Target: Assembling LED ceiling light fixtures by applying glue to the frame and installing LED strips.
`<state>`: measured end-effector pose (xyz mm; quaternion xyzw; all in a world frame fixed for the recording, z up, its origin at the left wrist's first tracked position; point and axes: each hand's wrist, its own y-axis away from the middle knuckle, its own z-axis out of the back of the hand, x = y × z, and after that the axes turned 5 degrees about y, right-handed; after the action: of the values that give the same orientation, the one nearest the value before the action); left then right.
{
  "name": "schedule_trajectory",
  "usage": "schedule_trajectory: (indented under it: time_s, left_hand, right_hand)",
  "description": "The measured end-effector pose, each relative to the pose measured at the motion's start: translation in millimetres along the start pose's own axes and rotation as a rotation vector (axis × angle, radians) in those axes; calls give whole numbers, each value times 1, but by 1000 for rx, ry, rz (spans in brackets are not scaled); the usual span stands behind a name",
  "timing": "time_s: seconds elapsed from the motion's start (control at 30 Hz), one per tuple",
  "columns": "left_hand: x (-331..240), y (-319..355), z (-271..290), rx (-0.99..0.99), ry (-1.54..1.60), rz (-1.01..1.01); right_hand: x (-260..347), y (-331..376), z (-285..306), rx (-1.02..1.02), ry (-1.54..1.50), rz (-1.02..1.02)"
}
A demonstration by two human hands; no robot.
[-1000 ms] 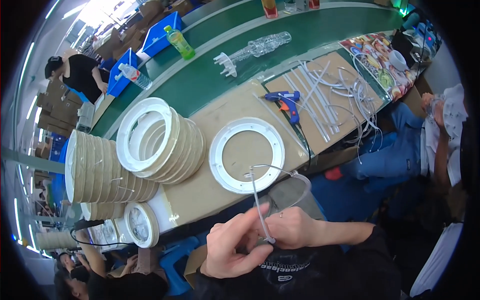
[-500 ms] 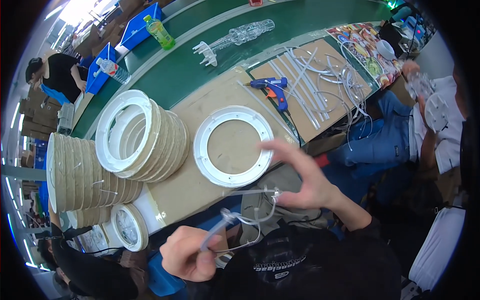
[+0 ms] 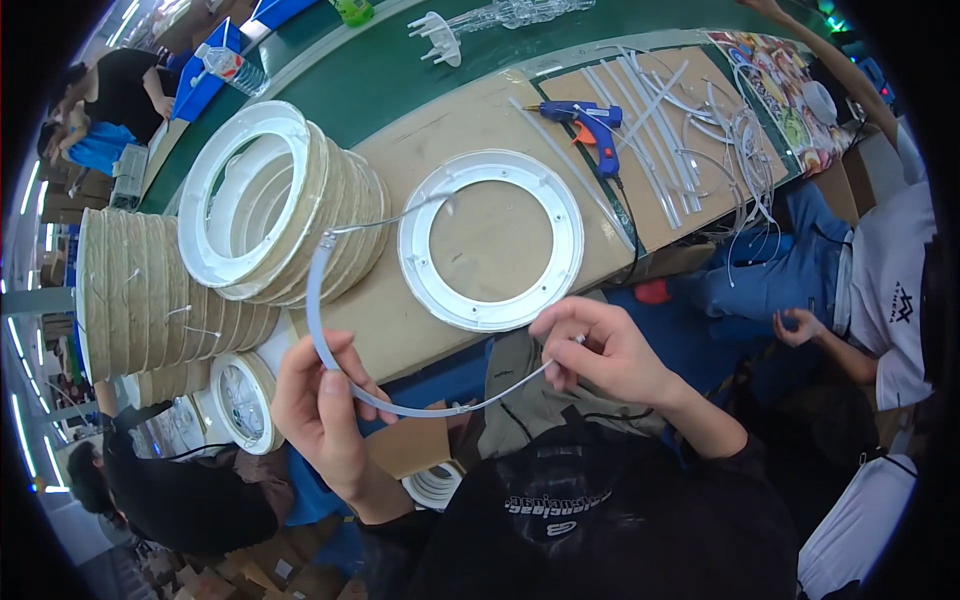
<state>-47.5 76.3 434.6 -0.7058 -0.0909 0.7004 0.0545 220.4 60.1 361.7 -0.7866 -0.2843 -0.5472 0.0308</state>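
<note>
My left hand (image 3: 322, 405) pinches a translucent flexible light strip (image 3: 316, 295) between thumb and fingers. From there it curves upward to a clear connector, from which a thin lead reaches over the ring, and also bends rightward below the ring. At its right end, my right hand (image 3: 605, 350) closes thumb and fingers on the strip's small tip. Just beyond my hands, a white plastic ring (image 3: 414, 250) lies flat on the cardboard-covered bench (image 3: 400, 345). To its left stands a stack of ribbed beige cylinders (image 3: 350, 215) with a white ring on top.
A blue glue gun (image 3: 597, 120) lies right of the ring, beside clear strips (image 3: 650, 130) and tangled leads (image 3: 745, 150). A clear plastic part (image 3: 440, 40) rests on the green surface. More beige cylinders (image 3: 150, 290) stand at left. A co-worker in white (image 3: 890, 290) sits at right.
The light strip has been spread into a wide curve, its left end raised toward the stack. My left hand has moved up and left; my right hand has closed on the other end.
</note>
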Motion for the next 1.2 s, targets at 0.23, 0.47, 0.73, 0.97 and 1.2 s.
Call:
schedule_trajectory:
  time_s: [0.23, 0.47, 0.73, 0.97, 1.2]
  left_hand:
    - [-12, 13, 0, 82, 88, -100]
    - [-1, 3, -3, 58, 115, 107]
    - [55, -25, 4, 83, -115, 262]
    - [94, -48, -11, 162, -284, 330]
    - [114, -65, -15, 260, -689, 115]
  right_hand:
    - [10, -21, -6, -311, 336, 266]
    - [6, -36, 12, -19, 216, 215]
    - [2, -25, 45, -487, 118, 220]
    - [0, -40, 53, -532, 162, 288]
    - [-5, -53, 52, -506, 152, 252]
